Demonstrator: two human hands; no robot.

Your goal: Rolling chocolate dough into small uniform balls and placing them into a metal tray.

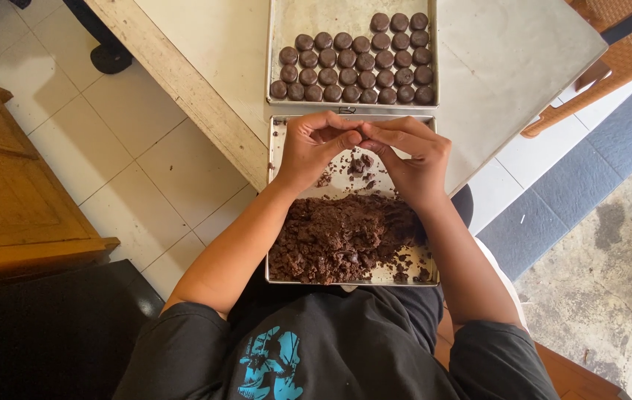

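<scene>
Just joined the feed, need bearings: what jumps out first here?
Two hands, the left hand and right hand, meet fingertip to fingertip above the near tray, which holds a heap of dark brown dough. Beyond it on the table, a second tray carries neat rows of dark round pieces.

A home baking spot: metal trays [280,44] of chocolate dough sat on a worn table [205,89], beside tiled floor [131,148] and a rattan chair [612,59].

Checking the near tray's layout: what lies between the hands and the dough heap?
Head view: bare tray floor with loose dark crumbs, between the hands and the dough heap.
</scene>
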